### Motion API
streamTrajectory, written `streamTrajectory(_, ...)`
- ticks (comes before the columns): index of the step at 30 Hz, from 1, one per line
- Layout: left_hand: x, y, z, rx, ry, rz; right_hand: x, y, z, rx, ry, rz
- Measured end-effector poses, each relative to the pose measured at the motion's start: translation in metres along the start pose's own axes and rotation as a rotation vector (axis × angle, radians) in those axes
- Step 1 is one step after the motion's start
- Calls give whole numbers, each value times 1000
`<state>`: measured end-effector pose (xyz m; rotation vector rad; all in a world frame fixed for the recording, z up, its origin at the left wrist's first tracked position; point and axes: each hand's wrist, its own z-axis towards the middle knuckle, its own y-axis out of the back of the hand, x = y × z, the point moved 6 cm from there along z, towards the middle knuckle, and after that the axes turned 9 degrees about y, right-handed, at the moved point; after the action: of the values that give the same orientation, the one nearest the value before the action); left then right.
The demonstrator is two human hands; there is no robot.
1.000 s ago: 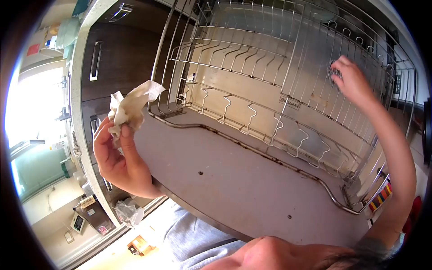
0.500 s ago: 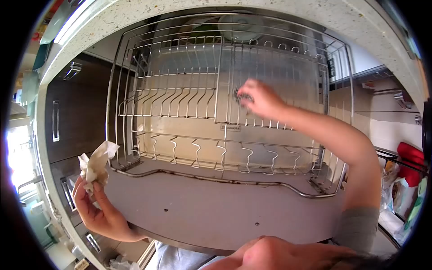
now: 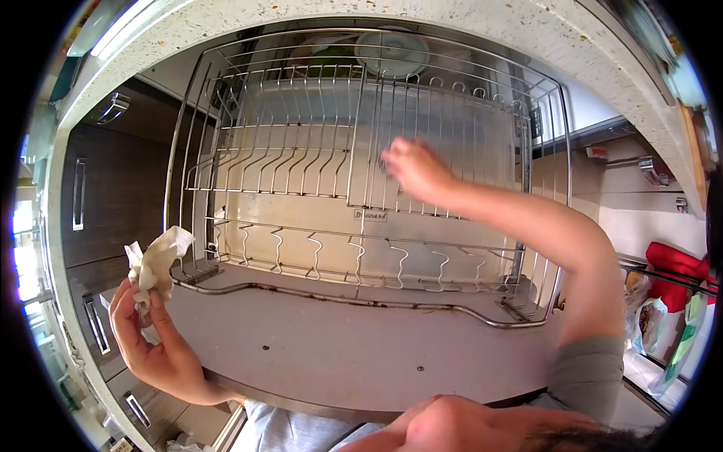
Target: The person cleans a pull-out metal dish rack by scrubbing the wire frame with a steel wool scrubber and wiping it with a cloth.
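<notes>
My left hand [image 3: 154,346] pinches a crumpled, stained paper towel [image 3: 160,264] between thumb and fingers, at the left front of the pulled-out drawer. Over the right half of the wire dish rack [image 3: 354,135] is my right hand [image 3: 414,167], its fingers curled and blurred by motion. Under its fingertips shows a little of a dark grey, wiry thing that looks like a steel wool scrubber [image 3: 383,163]; the fingers mostly hide it. The rack's front rail [image 3: 331,296] has brown, rusty spots.
Behind the drawer's front panel [image 3: 339,346], a stained pale tray [image 3: 301,215] lies beneath the rack. A pale round dish [image 3: 392,53] is at the back. The stone countertop [image 3: 316,11] arches overhead. A red cloth [image 3: 674,267] and plastic bags [image 3: 651,324] are at the right.
The camera view has shifted, moving the rack slightly left in the picture. My right hand shows a little further left over the rack wires. My left hand still holds the paper towel.
</notes>
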<state>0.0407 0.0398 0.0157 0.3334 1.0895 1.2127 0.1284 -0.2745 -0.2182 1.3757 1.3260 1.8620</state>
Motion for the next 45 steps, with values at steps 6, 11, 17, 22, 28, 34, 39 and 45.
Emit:
streamTrajectory(6,-5,-2,-1,23,-9,45,-2,25,9,133,6,79)
streamTrajectory(11,-8,-3,0,51,-109,39,-35,83,74,-113,-56,-40)
streamTrajectory(17,-13,-4,3,88,-99,35,-20,11,58,-180,-41,-133)
streamTrajectory(22,-14,-4,4,109,-102,6,26,-12,16,123,-27,248)
streamTrajectory(28,-12,-6,2,151,-117,9,0,6,63,-96,-34,-294)
streamTrajectory(34,-15,-6,2,153,-152,20,9,10,57,40,-54,-154)
streamTrajectory(39,-15,-7,4,177,-147,8,53,-26,24,63,249,-278)
streamTrajectory(45,-16,-6,3,162,-148,30,6,4,60,-92,31,-207)
